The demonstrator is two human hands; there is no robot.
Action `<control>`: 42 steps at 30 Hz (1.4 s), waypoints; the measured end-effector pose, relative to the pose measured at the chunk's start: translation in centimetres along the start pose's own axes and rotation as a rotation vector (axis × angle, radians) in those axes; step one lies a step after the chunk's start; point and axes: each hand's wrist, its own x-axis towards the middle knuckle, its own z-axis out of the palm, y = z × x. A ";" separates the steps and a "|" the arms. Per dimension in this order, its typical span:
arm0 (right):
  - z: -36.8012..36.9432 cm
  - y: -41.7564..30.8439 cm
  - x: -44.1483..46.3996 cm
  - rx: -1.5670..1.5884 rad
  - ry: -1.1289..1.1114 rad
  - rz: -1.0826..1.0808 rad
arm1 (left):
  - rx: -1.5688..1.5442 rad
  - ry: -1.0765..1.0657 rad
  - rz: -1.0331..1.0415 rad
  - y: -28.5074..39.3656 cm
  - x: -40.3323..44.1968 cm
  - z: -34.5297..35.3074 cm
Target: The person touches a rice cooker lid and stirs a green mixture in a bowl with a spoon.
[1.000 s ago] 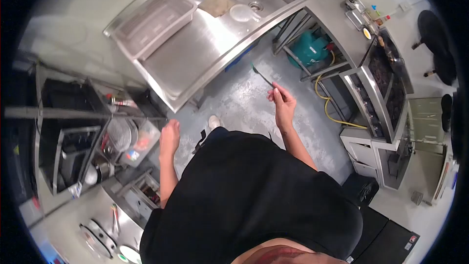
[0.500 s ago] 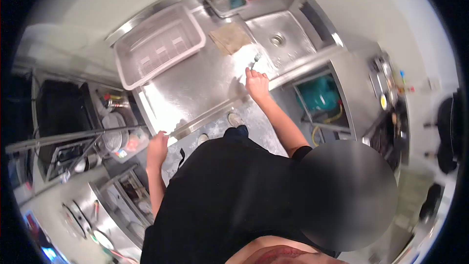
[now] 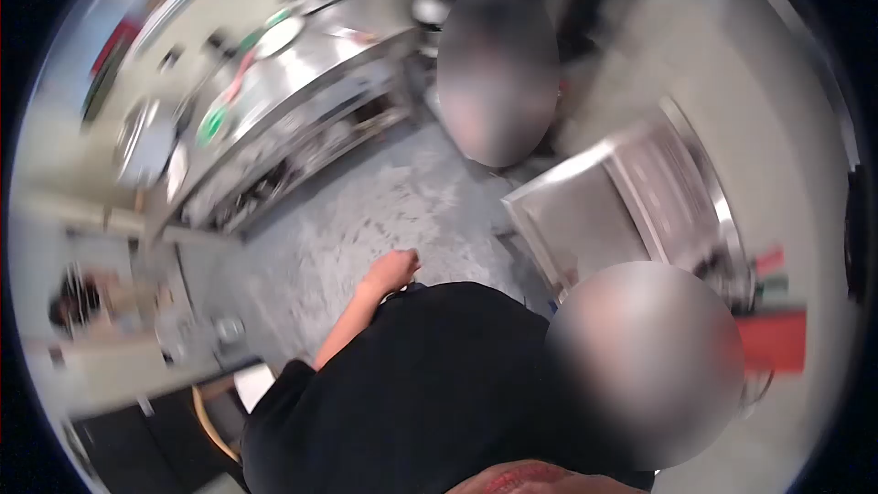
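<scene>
My left hand (image 3: 393,270) hangs in front of my body over the floor, at the end of my bare forearm. Its fingers look loosely curled and no object shows in them, though the view is blurred. It touches nothing that I can see. A small pinkish patch shows beside the round blur at the lower right; whether it is part of my right hand I cannot make out. The steel counter (image 3: 581,215) stands to my right, with a pale plastic basket (image 3: 663,192) on it.
A long steel bench (image 3: 311,69) with a shelf below runs along the upper left, holding a white plate (image 3: 281,35) and a green item (image 3: 212,123). Grey floor (image 3: 384,192) lies ahead. A red board (image 3: 776,340) stands far right. Black cabinets (image 3: 137,430) are lower left.
My view has swung left, away from the sink counter, which now lies to my right. My left hand has left the counter's edge; my right hand, which held a small thin tool, is no longer plainly visible.
</scene>
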 end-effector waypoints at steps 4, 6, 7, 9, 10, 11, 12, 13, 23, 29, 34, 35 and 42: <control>-0.9 -17.9 0.6 0.082 0.109 -0.309 | -0.177 0.156 -0.072 -10.1 -3.6 -1.3; 0.4 -27.1 0.1 0.156 0.154 -0.512 | -0.225 0.261 -0.184 -16.6 -5.8 -1.7; 2.6 -33.5 -0.2 0.221 0.063 -0.576 | -0.239 0.301 -0.234 -21.5 -7.5 -3.6; 4.1 -42.4 -2.9 0.267 -0.068 -0.777 | -0.255 0.405 -0.350 -26.8 -12.2 -6.1; 5.2 -46.7 -4.5 0.286 -0.133 -0.875 | -0.260 0.470 -0.415 -29.8 -14.3 -7.0; 5.7 -50.5 -6.3 0.292 -0.185 -0.985 | -0.275 0.494 -0.491 -32.2 -16.4 -7.8; 6.3 -54.1 -8.0 0.294 -0.239 -1.092 | -0.292 0.516 -0.566 -34.5 -18.4 -8.3; 7.3 -57.3 -9.1 0.292 -0.271 -1.182 | -0.304 0.574 -0.606 -36.8 -20.2 -8.4; 12.0 -87.8 -13.4 0.434 -0.499 -1.664 | -0.637 0.802 -0.878 -45.5 -22.9 -7.5; 15.6 -109.3 -12.4 0.519 -0.410 -1.718 | -0.799 0.784 -0.972 -50.6 -18.0 -13.2; 21.1 -125.6 -12.5 0.332 -0.294 -1.785 | -0.815 0.894 -0.952 -58.8 -13.9 -25.6; 22.8 -127.8 -12.3 0.199 -0.263 -1.764 | -0.732 0.880 -0.890 -60.8 -12.7 -27.6; 27.3 -134.8 -10.0 0.004 -0.399 -1.801 | -0.733 0.743 -0.567 -73.8 -3.1 -38.0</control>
